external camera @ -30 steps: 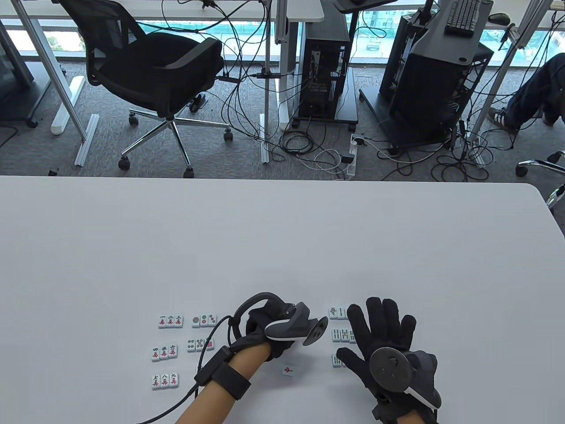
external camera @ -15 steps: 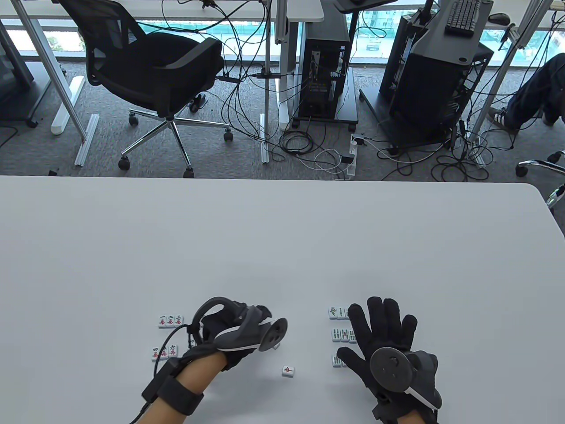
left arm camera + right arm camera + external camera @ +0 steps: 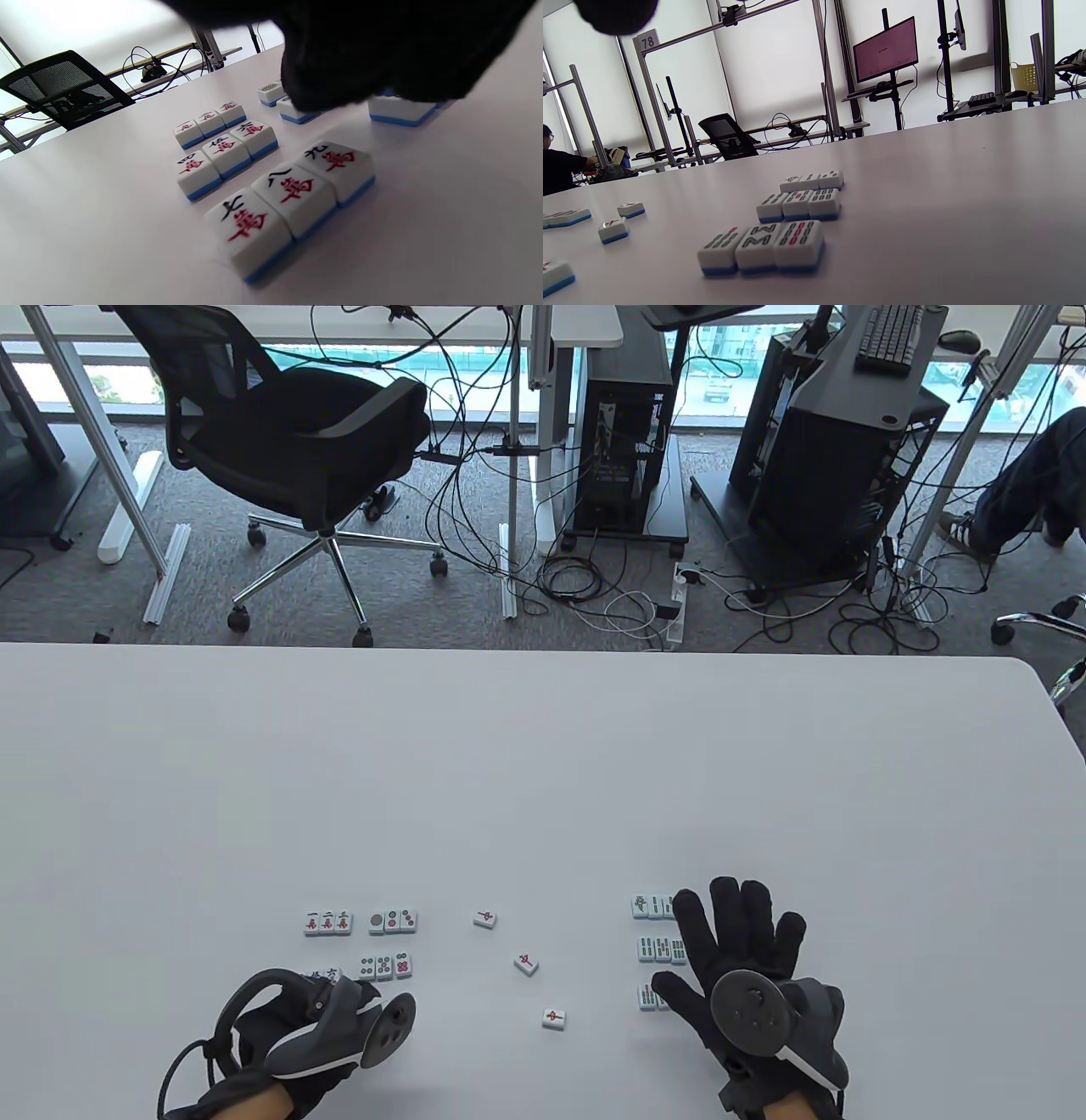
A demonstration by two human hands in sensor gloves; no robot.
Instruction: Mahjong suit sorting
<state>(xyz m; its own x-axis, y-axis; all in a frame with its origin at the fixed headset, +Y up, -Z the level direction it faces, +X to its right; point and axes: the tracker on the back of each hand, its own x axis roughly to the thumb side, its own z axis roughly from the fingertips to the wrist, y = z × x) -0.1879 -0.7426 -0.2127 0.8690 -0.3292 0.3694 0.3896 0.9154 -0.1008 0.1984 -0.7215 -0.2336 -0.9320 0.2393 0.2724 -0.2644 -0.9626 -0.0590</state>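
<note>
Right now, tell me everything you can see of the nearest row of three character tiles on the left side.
The nearest row of character tiles is three tiles lying face up, pressed side by side in a straight line on the white table. Each has a glossy white top and a blue base, with a black numeral above a red character: seven, eight, nine. They look like hard plastic. Nothing grips them; the left hand hovers over them, hiding them in the table view.
</note>
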